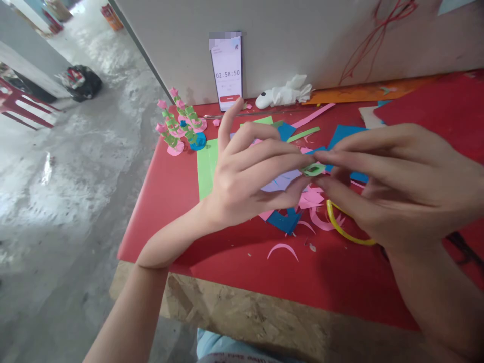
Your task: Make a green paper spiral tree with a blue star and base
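Note:
My left hand [249, 171] reaches in from the left, its thumb and a fingertip pinched on a small pale green paper piece [313, 170]. The piece looks like a looped or folded strip, partly hidden by fingertips. From the right, my right hand [401, 181] pinches the same green piece between thumb and fingers. One left finger points up, away from the paper. Beneath both hands lie cut papers: a light green sheet [206, 171], a blue piece [283, 221] and pink scraps [312, 197]. A yellow loop [350, 236] shows partly under my right hand.
Small paper flowers [174, 123] with pink tops and green stems stand at the red table's [227, 267] back left corner. A phone [229, 70] showing a timer leans on the wall. Beside it lies a white object [283, 95] wrapped in tissue. Red cords [381, 35] hang behind.

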`<state>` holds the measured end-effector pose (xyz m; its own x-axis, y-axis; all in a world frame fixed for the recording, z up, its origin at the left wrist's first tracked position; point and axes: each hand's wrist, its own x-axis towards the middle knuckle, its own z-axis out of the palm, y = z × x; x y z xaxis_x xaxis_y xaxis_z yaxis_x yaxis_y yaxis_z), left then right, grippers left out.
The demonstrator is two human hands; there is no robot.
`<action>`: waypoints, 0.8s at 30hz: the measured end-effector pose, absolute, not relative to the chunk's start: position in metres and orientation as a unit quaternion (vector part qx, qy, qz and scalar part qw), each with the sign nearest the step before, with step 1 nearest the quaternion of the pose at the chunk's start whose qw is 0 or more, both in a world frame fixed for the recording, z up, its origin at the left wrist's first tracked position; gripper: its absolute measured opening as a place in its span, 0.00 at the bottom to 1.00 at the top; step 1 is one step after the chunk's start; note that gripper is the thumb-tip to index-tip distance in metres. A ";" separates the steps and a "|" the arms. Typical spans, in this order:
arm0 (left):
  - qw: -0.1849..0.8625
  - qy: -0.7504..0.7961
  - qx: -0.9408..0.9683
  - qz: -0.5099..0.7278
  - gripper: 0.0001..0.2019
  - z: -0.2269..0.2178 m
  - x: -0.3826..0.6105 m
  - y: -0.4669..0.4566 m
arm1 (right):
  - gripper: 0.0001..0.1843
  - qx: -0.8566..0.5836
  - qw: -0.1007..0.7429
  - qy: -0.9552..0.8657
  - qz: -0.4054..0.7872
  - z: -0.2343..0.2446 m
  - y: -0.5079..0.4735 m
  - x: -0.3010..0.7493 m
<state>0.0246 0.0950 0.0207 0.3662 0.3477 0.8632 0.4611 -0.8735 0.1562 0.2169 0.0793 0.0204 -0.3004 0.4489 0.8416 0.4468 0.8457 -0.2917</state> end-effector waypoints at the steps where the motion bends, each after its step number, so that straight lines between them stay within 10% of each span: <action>1: 0.075 -0.237 -0.828 -0.503 0.05 0.021 0.024 0.096 | 0.27 -0.283 0.522 -0.805 0.001 0.021 0.079 0.217; 11: 0.231 -0.205 -0.786 -0.536 0.01 0.017 0.032 0.100 | 0.12 -0.318 0.530 -0.708 0.342 0.025 0.076 0.211; 24: 0.102 -0.199 -0.821 -0.526 0.06 0.019 0.024 0.105 | 0.03 -0.341 0.460 -0.632 0.523 0.025 0.083 0.214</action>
<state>0.0241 0.1049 0.0192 0.3680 0.2197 0.9035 0.4342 -0.8998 0.0419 0.2137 0.0831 0.0250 -0.3447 0.9115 0.2246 -0.0498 0.2212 -0.9740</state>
